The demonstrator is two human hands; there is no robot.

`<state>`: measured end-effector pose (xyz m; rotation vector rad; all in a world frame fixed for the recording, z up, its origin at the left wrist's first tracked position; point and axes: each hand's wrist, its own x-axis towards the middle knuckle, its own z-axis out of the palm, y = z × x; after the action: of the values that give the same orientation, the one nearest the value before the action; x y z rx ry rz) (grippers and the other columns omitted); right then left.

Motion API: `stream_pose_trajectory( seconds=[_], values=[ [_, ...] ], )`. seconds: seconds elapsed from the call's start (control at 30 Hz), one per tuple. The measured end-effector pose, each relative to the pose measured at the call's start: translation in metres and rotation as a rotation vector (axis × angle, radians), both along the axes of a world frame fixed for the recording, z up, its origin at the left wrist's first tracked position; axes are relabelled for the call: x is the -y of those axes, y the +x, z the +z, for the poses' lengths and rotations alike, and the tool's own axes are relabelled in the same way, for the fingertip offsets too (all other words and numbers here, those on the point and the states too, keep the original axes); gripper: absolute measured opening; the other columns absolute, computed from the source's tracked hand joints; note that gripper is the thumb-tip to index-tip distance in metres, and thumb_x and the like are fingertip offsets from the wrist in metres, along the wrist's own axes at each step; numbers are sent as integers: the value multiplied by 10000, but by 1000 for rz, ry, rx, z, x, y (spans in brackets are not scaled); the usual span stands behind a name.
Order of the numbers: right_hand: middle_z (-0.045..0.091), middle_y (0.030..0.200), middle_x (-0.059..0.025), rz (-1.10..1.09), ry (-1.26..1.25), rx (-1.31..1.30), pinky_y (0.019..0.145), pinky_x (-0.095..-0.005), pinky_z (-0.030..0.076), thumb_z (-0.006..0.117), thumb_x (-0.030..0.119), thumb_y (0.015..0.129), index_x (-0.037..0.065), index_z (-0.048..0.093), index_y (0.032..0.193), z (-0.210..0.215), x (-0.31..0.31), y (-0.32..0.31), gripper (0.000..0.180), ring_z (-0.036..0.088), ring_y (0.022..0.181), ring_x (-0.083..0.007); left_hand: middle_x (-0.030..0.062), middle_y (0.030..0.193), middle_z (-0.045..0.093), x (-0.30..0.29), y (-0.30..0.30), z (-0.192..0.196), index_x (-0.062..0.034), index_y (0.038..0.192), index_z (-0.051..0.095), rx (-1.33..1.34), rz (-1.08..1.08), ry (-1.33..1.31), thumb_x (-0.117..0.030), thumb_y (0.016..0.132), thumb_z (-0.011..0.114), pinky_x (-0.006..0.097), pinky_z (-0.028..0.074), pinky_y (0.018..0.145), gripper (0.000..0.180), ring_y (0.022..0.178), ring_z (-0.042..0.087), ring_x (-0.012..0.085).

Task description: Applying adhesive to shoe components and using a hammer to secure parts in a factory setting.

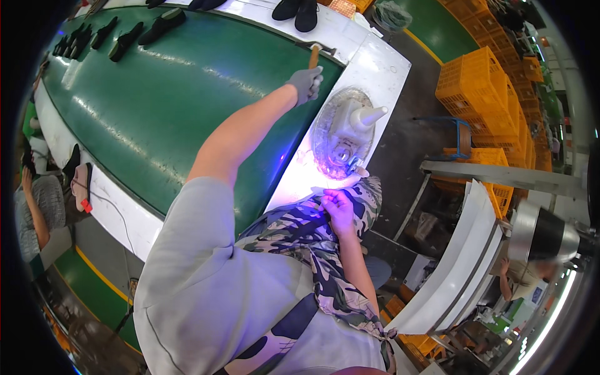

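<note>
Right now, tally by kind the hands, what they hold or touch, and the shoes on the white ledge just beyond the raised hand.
Hands: 2, the grey-gloved left hand and the bare right hand
Brown-handled tool, in the left hand: 1
Camouflage apron, under the right hand: 1
Black shoes on the ledge: 2
Total: 6

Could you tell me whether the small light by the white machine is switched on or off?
On. A blue-violet glow shines on the white table edge beside the machine, just above the right hand.
</note>
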<state>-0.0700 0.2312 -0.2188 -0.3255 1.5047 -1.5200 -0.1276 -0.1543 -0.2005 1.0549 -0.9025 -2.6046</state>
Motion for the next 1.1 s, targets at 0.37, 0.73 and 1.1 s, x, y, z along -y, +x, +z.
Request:
stream_pose_trajectory(
  seconds=[0.37,0.73,1.1],
  values=[
    [629,906,-62,48,77,-37,737,-272,510,610,44,895,-40,549,1164,8,4,-1,288,621,771,-139,36,606,528,22,-174,-18,-69,831,565,119,217,-62,-277,941,589,305,511,454,236,454,523,167],
    [626,936,-65,32,107,-117,742,-276,527,606,8,893,-35,547,1174,3,-8,-5,291,628,799,-141,131,1006,672,6,-242,-44,-93,1018,680,205,-747,-1661,-184,844,645,360,526,795,199,901,658,262],
    [617,901,-54,75,56,-95,715,-280,526,618,44,889,-29,563,1155,-1,8,-5,281,620,740,-139,138,714,670,52,20,-83,-79,643,661,618,-722,-1323,-273,875,477,410,521,684,353,756,680,248]
  ],
)
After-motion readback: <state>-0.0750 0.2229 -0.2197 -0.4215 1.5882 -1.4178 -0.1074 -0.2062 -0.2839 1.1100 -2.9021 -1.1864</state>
